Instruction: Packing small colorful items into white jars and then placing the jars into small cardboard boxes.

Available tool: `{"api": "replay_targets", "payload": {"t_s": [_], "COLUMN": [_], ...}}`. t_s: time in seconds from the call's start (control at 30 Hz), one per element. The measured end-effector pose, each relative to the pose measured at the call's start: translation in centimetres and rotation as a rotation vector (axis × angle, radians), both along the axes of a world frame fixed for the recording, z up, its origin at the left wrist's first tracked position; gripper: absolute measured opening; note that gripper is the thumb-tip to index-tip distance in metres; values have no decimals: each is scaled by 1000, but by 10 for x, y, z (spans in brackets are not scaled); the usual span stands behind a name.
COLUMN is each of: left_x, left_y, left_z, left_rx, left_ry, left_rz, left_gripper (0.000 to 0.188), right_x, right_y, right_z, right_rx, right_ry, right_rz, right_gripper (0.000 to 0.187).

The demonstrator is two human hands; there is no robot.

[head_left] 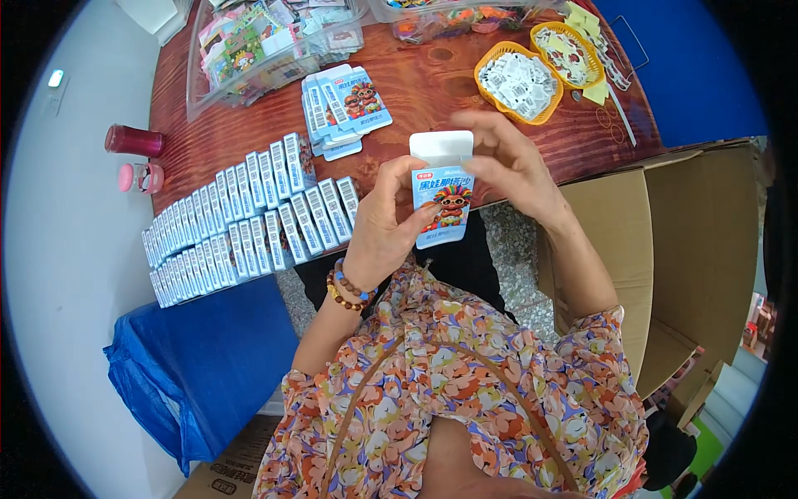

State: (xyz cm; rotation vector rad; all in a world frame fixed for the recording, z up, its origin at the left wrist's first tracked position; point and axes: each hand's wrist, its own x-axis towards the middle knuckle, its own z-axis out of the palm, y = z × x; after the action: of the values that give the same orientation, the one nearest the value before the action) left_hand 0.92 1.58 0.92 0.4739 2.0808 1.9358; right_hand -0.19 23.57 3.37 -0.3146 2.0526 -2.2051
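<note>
A small light-blue carton (443,230) printed with a cartoon figure is upright in front of me, its white top flap raised. My left hand (385,218) grips it by the left side, thumb across the front. At the carton's upper right is my right hand (519,170), thumb close to the edge and fingers apart, slightly smeared by motion; whether the thumb touches the carton I cannot tell. Flattened cartons (345,108) of the same kind lie stacked on the table beyond. To the left, two long rows of folded cartons (249,220) stand side by side along the table edge.
Clear bins of colourful packets (249,50) and small toys (465,21) stand at the back of the red-brown table (428,91). Yellow baskets (519,83) hold white pieces. A large cardboard box (698,241) is at right. Red jar (135,140) and pink-lidded jar (140,178) are far left.
</note>
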Motion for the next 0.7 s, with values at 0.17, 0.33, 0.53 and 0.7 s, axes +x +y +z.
{"api": "replay_targets", "payload": {"t_s": [0.17, 0.33, 0.53, 0.7], "left_x": [5, 5, 7, 5], "left_y": [1, -2, -3, -3], "left_z": [3, 0, -7, -7], "left_rx": [-166, 34, 63, 10], "left_ry": [221, 8, -14, -14], "left_rz": [30, 2, 1, 4], "left_gripper": [50, 56, 64, 69], "right_x": [-20, -25, -22, -10], "right_y": [8, 12, 12, 6], "right_z": [2, 6, 9, 20], "right_rx": [12, -10, 208, 435], "right_ry": [-118, -207, -144, -47], "right_rz": [86, 280, 221, 154], "right_gripper": [19, 20, 19, 20]}}
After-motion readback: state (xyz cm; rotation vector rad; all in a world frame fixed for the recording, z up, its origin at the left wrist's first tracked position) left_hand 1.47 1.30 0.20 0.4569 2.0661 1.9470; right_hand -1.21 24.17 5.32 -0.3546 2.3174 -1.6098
